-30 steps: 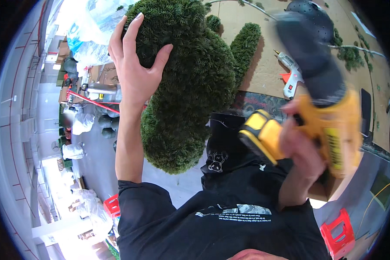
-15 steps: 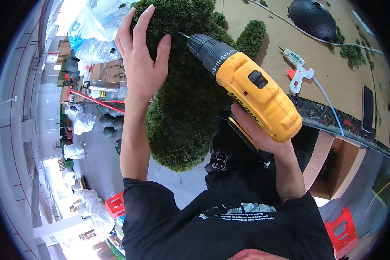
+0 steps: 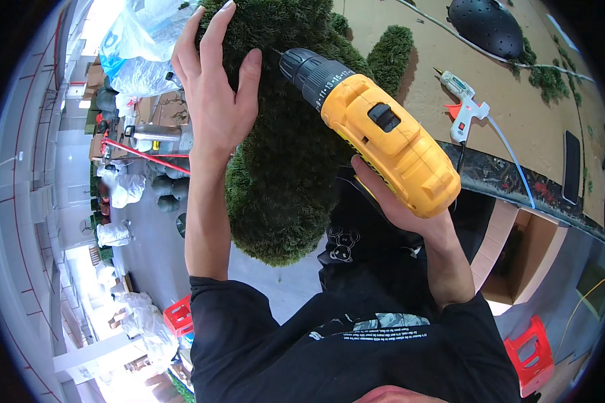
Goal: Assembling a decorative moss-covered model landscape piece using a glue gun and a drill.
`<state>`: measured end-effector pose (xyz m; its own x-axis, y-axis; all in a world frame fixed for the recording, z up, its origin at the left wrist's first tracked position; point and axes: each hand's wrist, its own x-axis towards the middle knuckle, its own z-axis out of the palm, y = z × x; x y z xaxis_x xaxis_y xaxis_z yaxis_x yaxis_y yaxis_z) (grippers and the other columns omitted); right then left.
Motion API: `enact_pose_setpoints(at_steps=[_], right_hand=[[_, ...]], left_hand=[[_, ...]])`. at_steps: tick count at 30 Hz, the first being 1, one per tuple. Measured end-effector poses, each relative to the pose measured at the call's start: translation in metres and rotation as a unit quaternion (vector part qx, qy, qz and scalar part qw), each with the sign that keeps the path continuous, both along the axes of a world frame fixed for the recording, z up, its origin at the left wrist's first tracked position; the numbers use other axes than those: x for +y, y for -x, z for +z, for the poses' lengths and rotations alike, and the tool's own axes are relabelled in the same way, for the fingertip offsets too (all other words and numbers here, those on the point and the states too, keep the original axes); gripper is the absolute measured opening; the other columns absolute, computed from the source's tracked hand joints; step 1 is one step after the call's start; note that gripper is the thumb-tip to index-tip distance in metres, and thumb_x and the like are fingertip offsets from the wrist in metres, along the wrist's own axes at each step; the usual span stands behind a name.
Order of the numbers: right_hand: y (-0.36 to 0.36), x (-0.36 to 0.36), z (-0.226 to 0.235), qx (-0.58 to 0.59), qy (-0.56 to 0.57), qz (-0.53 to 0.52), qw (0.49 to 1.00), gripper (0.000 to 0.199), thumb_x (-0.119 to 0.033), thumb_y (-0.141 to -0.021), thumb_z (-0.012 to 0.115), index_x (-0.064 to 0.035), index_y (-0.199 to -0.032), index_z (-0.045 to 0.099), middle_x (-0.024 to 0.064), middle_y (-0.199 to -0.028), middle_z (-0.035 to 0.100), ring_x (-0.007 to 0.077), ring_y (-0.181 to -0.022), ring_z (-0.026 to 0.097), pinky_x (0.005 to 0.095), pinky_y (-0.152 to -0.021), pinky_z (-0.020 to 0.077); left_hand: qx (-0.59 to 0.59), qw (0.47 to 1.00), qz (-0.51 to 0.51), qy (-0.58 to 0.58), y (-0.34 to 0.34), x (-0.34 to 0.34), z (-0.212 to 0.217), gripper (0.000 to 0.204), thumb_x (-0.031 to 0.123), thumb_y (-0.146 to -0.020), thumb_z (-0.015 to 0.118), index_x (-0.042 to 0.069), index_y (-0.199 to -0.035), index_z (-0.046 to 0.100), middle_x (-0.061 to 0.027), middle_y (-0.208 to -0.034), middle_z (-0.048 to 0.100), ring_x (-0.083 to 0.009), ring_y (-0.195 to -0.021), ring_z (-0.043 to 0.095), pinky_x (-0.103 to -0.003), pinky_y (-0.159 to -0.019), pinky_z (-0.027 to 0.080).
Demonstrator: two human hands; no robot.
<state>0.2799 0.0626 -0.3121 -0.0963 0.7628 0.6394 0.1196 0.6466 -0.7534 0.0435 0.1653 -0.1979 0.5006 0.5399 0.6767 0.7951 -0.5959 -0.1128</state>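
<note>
Yellow drill (image 3: 376, 131) nose touches the turf form (image 3: 289, 161) beside left hand (image 3: 215, 94).

The yellow and black cordless drill (image 3: 376, 127), held in the right hand (image 3: 400, 205), has been swung down from a raised, upright position and levelled. Its black chuck is now pointed at the dark green artificial-grass shape (image 3: 289, 154), with the tip brought close beside the thumb of the left hand (image 3: 215, 101). The left hand's fingers have been shifted slightly on the turf.
</note>
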Motion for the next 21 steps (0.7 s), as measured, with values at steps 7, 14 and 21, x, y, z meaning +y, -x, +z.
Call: enact_pose_setpoints(at_steps=[7, 14, 21], right_hand=[[-0.002, -0.001, -0.001, 0.007, -0.011, 0.000, 1.000, 0.028, -0.007, -0.078, 0.082, -0.0025, -0.102, 0.069, 0.0123, -0.095, 0.071, 0.0351, -0.081, 0.069, 0.0379, -0.072, 0.0550], [-0.007, -0.006, -0.003, -0.023, 0.069, -0.001, 0.997, 0.024, -0.013, -0.089, 0.081, -0.0094, -0.112, 0.076, 0.0054, -0.102, 0.078, 0.0243, -0.092, 0.075, 0.0343, -0.082, 0.0576], [-0.007, 0.003, 0.016, 0.011, 0.028, 0.023, 0.999, 0.036, -0.008, -0.072, 0.080, 0.0027, -0.102, 0.063, 0.0168, -0.091, 0.065, 0.0412, -0.078, 0.062, 0.0368, -0.071, 0.0536]], left_hand=[[-0.007, 1.000, -0.002, 0.009, 0.000, 0.000, -0.001, 0.055, 0.030, -0.103, 0.062, 0.010, -0.153, 0.048, -0.0201, -0.155, 0.042, -0.0373, -0.144, 0.036, -0.049, -0.119, 0.029], [0.000, 1.000, 0.007, -0.004, 0.000, 0.002, -0.001, 0.055, 0.033, -0.104, 0.061, 0.010, -0.152, 0.049, -0.0193, -0.155, 0.042, -0.0359, -0.144, 0.036, -0.047, -0.119, 0.030], [0.004, 1.000, 0.002, -0.020, 0.003, 0.003, -0.003, 0.055, 0.032, -0.103, 0.062, 0.009, -0.152, 0.049, -0.0183, -0.153, 0.047, -0.0351, -0.141, 0.039, -0.047, -0.118, 0.031]])
